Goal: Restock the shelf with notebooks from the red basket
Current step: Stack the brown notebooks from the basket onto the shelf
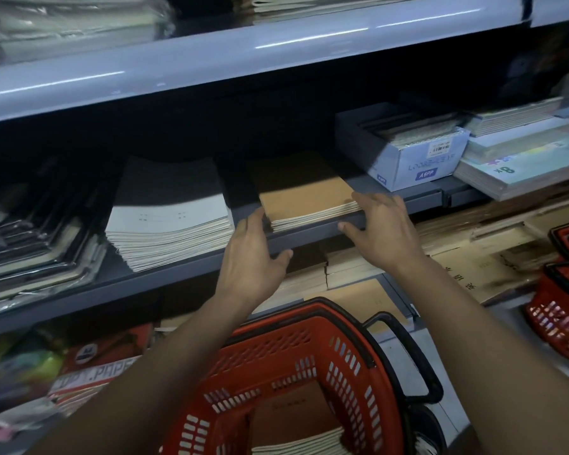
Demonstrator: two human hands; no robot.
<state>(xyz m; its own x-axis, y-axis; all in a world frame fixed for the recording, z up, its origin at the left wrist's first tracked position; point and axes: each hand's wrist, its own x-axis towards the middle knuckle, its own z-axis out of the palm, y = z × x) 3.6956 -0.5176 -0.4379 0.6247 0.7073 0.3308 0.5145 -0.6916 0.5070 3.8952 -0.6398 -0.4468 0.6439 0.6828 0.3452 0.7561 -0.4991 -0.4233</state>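
A short stack of brown-covered notebooks (304, 195) lies on the grey middle shelf (184, 262), its front edge at the shelf lip. My left hand (253, 254) touches the stack's left front corner with straight fingers. My right hand (383, 229) rests flat against the stack's right front corner, thumb on the shelf lip. Below my arms stands the red basket (296, 359) with black handles, and more brown notebooks (296, 425) lie inside it.
A stack of white notebooks (171, 215) sits left of the brown one, with dark wrapped books (30, 238) further left. A blue-white box (404, 149) and pale pads (519, 159) lie to the right. More red baskets (562, 310) stand at the right. Brown envelopes (473, 264) fill the lower shelf.
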